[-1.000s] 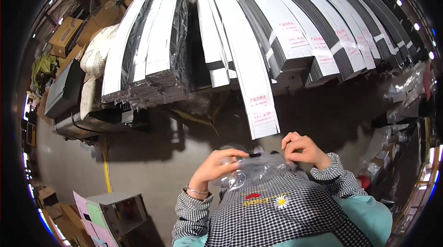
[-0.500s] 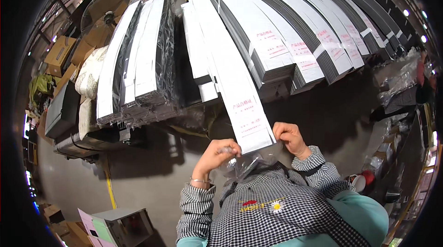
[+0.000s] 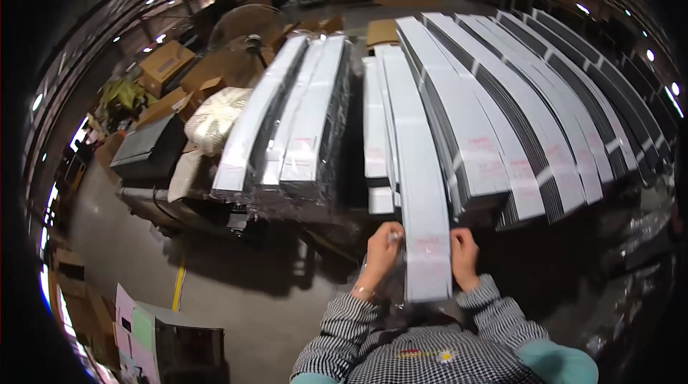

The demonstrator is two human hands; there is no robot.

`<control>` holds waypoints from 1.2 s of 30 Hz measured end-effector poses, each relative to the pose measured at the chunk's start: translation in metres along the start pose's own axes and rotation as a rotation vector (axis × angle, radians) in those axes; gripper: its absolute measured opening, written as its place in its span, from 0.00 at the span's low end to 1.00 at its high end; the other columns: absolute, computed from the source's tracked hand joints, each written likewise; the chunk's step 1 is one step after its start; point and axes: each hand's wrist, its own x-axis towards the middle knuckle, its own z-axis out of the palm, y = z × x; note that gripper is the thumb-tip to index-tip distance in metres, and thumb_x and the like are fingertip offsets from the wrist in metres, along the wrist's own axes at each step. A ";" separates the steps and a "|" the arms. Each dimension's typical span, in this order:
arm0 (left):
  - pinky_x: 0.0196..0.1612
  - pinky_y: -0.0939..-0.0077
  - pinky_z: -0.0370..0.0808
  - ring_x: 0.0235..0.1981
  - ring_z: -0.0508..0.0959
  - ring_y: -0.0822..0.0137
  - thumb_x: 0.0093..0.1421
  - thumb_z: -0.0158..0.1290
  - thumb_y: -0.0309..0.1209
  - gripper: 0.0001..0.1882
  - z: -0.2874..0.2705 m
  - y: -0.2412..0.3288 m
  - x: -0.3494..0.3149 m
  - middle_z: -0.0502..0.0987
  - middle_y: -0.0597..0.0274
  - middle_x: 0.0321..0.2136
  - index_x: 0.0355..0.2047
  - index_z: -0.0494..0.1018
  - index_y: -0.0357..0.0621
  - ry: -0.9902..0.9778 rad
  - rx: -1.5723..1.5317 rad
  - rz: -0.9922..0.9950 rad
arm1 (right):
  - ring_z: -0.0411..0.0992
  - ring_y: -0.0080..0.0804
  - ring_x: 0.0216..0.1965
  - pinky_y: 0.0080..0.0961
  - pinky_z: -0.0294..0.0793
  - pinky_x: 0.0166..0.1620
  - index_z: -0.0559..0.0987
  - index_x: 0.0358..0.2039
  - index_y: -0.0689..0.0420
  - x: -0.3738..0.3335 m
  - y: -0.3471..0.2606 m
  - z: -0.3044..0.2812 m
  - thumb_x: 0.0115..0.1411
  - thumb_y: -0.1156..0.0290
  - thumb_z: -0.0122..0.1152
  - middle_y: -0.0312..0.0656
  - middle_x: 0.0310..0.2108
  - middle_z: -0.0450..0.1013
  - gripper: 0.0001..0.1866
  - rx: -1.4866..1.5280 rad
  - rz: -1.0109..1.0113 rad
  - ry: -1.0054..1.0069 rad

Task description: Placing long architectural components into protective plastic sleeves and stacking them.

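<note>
A long, narrow white panel (image 3: pixel 424 169) with faint red print runs from the stacks toward my body, its near end sticking out past the table. My left hand (image 3: pixel 383 256) is closed at its left edge, pinching clear plastic film (image 3: pixel 393 280) that hangs below the fingers. On the opposite edge, my right hand (image 3: pixel 466 258) is closed too, with fingertips curled against the side; the film there is hard to make out. The film seems to lie around the panel's near end, though blur hides its exact edge.
Banded stacks of similar panels (image 3: pixel 494 133) fill the right. Plastic-wrapped stacks (image 3: pixel 309 126) lie at left, beside a pale woven sack (image 3: pixel 218 120) and a black case (image 3: pixel 149 147). A fan (image 3: pixel 252 43) stands behind. At lower left is an open-fronted box (image 3: pixel 188 348).
Both hands have moved from the corners of the panel's near end farther along its two sides, with the film. The view has tilted up and turned, showing more of the hall.
</note>
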 end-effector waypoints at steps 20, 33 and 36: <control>0.25 0.86 0.66 0.22 0.71 0.81 0.60 0.48 0.18 0.22 0.022 -0.031 -0.005 0.76 0.69 0.24 0.56 0.73 0.29 0.076 -0.739 -0.545 | 0.62 0.25 0.26 0.30 0.66 0.31 0.69 0.25 0.60 0.015 0.107 0.063 0.66 0.70 0.45 0.32 0.22 0.62 0.13 0.546 0.664 0.198; 0.35 0.77 0.74 0.25 0.78 0.64 0.59 0.52 0.23 0.25 -0.018 -0.097 -0.151 0.80 0.51 0.27 0.59 0.71 0.42 -0.091 0.291 -0.264 | 0.70 0.38 0.54 0.31 0.68 0.57 0.73 0.55 0.62 -0.113 0.063 0.038 0.69 0.59 0.43 0.44 0.52 0.73 0.23 0.158 0.411 -0.189; 0.35 0.78 0.74 0.25 0.78 0.58 0.59 0.52 0.22 0.28 -0.027 -0.099 -0.164 0.78 0.46 0.27 0.61 0.68 0.46 -0.004 0.355 -0.107 | 0.75 0.31 0.38 0.27 0.75 0.46 0.75 0.48 0.63 -0.108 0.009 0.032 0.68 0.72 0.49 0.41 0.37 0.77 0.12 0.132 0.391 -0.458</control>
